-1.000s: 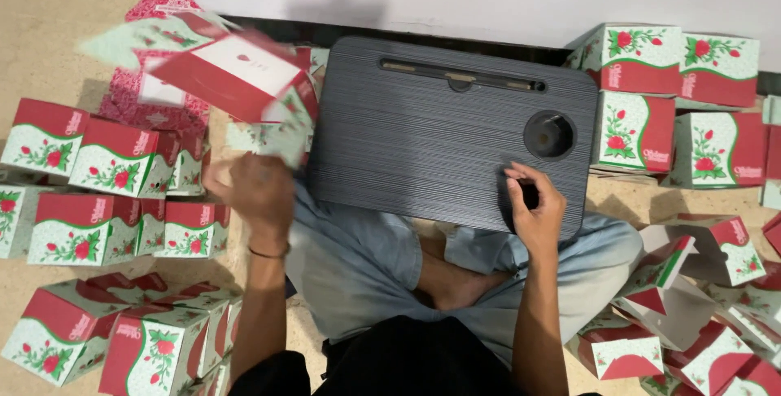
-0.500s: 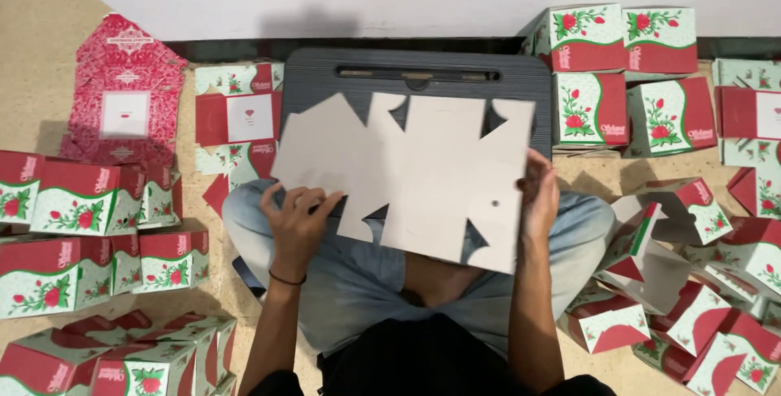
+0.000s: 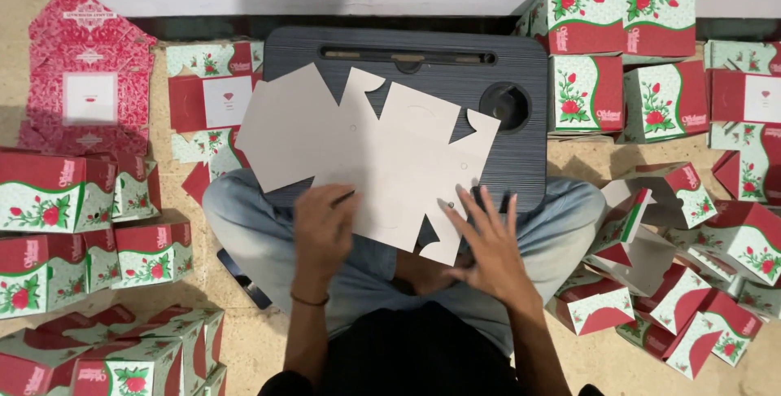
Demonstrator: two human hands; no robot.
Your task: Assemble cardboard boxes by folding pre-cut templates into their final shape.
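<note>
head-worn view, straight down, close over lap

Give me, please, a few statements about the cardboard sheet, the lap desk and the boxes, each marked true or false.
1. The flat cardboard sheet lies plain side up on the dark lap desk. True.
2. The left hand lies on the sheet's near edge. True.
3. The right hand holds a folded box. False: it rests open-fingered at the sheet's near corner.
4. The folded boxes are blue. False: they are red and pale green with roses.
</note>
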